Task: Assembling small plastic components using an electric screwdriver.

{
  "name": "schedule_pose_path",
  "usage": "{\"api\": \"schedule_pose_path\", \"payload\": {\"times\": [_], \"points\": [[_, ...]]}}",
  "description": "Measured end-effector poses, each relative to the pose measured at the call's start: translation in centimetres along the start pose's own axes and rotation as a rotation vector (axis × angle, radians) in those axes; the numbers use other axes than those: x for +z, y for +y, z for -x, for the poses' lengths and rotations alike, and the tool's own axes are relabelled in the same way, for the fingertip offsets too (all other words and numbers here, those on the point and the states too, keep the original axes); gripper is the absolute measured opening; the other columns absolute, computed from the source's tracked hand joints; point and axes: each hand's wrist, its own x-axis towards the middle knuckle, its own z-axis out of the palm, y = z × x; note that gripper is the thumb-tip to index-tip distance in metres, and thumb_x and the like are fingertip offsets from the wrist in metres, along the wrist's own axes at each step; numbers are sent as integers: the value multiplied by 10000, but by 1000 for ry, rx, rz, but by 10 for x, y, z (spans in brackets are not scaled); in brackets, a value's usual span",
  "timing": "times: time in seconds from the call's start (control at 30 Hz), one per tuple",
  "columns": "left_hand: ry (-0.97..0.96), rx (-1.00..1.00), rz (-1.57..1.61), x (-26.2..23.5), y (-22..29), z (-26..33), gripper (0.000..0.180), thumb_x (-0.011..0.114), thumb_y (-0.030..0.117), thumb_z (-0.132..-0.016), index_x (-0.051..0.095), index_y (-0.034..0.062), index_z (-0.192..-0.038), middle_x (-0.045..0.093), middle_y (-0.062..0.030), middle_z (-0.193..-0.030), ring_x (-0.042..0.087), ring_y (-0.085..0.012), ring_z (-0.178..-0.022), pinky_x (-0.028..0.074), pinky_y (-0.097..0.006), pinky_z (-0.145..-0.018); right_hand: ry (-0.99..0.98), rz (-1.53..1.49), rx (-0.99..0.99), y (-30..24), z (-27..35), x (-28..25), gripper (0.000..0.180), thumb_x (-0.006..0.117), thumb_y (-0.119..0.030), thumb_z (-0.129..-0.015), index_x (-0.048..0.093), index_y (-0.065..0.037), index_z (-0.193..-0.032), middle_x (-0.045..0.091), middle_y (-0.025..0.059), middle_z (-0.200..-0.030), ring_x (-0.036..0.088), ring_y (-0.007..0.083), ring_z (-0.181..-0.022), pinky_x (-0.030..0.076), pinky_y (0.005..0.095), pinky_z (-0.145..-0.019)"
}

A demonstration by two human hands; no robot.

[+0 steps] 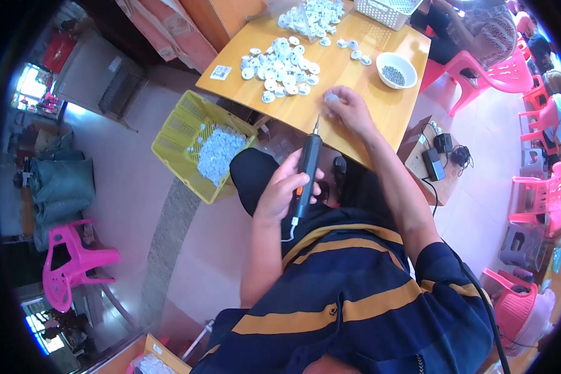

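My left hand [279, 192] is wrapped round a black electric screwdriver [310, 161] with an orange switch. Its thin bit points up toward the table's near edge, and a white cable end leaves its bottom. Over the table edge, my right hand [353, 114] is closed in a pinch on a small pale round piece [332, 99]. The bit's tip is just left of this hand, apart from the piece. A pile of white round pieces [283, 67] with dark centres lies on the table left of my right hand. A white bowl of small metal screws [394, 71] stands to its right.
The wooden table [349, 134] also bears a clear container [296, 20] with more white pieces and a white basket [380, 14]. A yellow crate [168, 134] of pale pieces stands left. Black power adapters [434, 163] with cables sit right, near pink chairs [489, 75] and another person [480, 31].
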Motion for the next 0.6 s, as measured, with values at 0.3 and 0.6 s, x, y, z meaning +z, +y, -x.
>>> {"api": "schedule_pose_path", "payload": {"times": [0.3, 0.6], "points": [[48, -368, -975, -78, 35, 40, 702, 602, 101, -861, 341, 26, -1508, 617, -93, -997, 601, -123, -718, 512, -291, -644, 264, 709, -392, -10, -53, 9, 388, 631, -81, -917, 601, -62, -1303, 701, 153, -1192, 731, 199, -893, 583, 339, -796], [-267, -436, -1436, -123, 12, -111, 624, 684, 213, -800, 519, 42, -1377, 660, -110, -916, 641, -197, -780, 525, -347, -713, 302, 456, -344, 13, -38, -3, 359, 635, -70, -952, 599, -44, -1308, 667, 75, -1230, 702, 149, -961, 570, 276, -824]]}}
